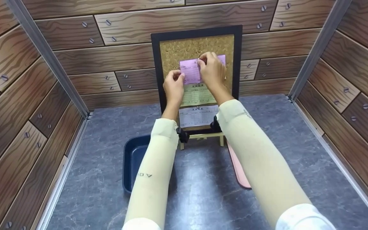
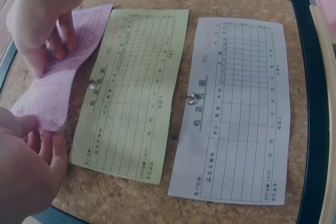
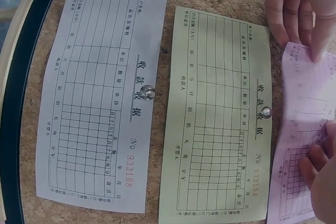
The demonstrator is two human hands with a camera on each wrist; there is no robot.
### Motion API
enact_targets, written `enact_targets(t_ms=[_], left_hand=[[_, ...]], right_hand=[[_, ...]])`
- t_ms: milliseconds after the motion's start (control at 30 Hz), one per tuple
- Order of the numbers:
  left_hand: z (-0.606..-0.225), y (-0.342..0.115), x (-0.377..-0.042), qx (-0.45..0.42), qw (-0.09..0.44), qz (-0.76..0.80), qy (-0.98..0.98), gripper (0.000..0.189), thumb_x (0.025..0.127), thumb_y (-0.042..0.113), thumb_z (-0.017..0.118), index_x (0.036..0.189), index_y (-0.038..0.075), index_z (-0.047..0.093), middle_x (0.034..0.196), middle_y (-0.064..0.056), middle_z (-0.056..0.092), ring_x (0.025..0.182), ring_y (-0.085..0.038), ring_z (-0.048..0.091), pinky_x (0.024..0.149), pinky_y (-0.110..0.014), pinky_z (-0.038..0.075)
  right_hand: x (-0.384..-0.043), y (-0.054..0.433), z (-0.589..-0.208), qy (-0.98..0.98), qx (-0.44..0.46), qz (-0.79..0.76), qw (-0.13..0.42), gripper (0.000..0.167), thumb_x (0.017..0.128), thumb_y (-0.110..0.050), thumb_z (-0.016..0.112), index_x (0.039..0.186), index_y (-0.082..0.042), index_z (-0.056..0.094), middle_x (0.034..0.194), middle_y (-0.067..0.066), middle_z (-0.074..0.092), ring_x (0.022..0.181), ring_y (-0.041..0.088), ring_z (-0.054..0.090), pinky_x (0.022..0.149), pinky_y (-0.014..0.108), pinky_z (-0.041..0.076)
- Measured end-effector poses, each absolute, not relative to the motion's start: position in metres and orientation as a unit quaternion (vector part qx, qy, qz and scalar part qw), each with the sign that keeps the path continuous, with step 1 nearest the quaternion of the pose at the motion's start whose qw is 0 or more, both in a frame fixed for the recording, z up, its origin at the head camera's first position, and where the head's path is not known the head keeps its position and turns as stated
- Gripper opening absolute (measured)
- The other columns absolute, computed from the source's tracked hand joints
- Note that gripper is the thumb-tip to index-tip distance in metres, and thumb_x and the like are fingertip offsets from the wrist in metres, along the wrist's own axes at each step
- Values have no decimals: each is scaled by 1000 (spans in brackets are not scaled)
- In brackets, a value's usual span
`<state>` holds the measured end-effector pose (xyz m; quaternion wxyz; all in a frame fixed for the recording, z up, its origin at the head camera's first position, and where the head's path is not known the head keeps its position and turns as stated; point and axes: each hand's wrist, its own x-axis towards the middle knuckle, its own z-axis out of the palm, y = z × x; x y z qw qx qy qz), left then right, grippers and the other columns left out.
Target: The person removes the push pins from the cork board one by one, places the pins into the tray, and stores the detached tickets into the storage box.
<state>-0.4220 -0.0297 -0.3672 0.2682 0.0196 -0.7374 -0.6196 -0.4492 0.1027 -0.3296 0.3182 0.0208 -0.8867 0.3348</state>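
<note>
A pink receipt slip lies across the upper half of a framed corkboard, bowed along its length. My left hand pinches its left end between thumb and fingers, as the left wrist view also shows. At the slip's top middle, my right hand has thumb and index together on a tiny pale piece, apparently a push pin; its other fingers lie against the paper. Below the pink slip hang a green receipt slip and a white receipt slip, each with a clear push pin at its top middle.
The corkboard leans on a small wooden easel near the back wall. A dark blue tray stands left of it on the grey marbled table, partly behind my left forearm. To the right lies a pink tray, mostly covered by my right forearm.
</note>
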Motion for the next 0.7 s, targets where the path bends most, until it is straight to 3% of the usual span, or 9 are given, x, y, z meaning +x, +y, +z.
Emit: enact_targets(t_ms=[700], left_hand=[[-367,-37,-425,17,248,-649,-719,14,93,7,69,105,0,73,88,-9,70,72,-8,59,65,-18,48]], right_hand=[[-449,104,-331,-884,33,338,322,18,95,-33,68,106,-19,71,103,1,67,94,25,66,83,45,50]])
